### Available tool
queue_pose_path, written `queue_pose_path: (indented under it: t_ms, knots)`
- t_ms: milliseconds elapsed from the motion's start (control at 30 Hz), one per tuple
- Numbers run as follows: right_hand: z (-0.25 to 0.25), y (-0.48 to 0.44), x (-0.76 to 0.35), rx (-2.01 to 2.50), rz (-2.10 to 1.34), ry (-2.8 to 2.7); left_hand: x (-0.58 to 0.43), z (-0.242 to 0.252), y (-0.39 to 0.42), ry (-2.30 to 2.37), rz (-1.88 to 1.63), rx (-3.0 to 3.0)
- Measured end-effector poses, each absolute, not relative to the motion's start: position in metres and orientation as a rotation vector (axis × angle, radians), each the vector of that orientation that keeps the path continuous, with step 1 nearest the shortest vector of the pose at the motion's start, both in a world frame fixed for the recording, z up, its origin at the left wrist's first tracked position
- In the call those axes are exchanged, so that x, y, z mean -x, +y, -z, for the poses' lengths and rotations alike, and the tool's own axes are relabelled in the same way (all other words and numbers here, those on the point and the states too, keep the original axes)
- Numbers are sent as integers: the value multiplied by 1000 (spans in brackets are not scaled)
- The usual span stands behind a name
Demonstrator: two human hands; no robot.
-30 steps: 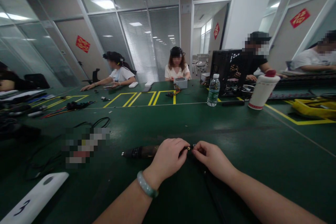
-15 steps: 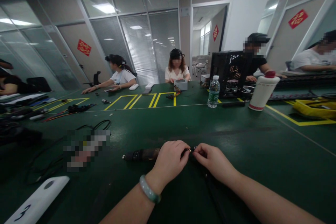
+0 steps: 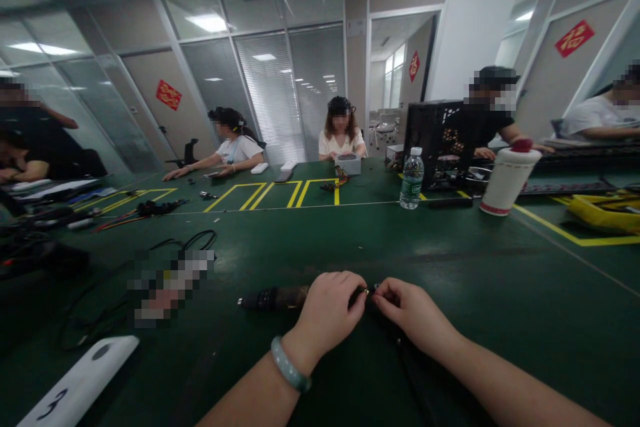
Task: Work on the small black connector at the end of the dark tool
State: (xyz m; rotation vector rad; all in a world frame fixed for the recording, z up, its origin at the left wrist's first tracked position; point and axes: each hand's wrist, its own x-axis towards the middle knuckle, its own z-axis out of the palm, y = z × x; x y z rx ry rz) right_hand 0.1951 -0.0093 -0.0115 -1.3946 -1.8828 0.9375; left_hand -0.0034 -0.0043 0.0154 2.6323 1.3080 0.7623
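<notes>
A dark electric screwdriver (image 3: 280,297) lies crosswise on the green table, its metal tip pointing left. My left hand (image 3: 330,310) is closed over its rear part, which the hand hides. A tiny brass-coloured piece shows at my left fingertips. Close against it, my right hand (image 3: 413,313) pinches the dark end of what looks like a black cable (image 3: 399,341). That cable runs from below my hands toward the table's near edge. The fingertips of both hands almost meet, and whether the two ends are joined cannot be made out.
At left lie a white power bank marked 3 (image 3: 80,380), a blurred-out item (image 3: 173,290) and loose black cable. Farther off stand a water bottle (image 3: 411,180), a white tumbler (image 3: 509,180), a black computer case (image 3: 433,140) and a yellow tray (image 3: 607,217). Several people sit around the table.
The view has swung slightly left, so the scene sits a little farther right and lower. A standing person in dark clothes shows at far left. My hands keep the same hold.
</notes>
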Motion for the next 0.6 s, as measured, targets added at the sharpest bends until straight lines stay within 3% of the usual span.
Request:
queue_pose_path:
  t_ms: [600]
  knots:
    - [6,-13,-192,1414,-849,-1900,3,-15,-3,1329,-735,-2645]
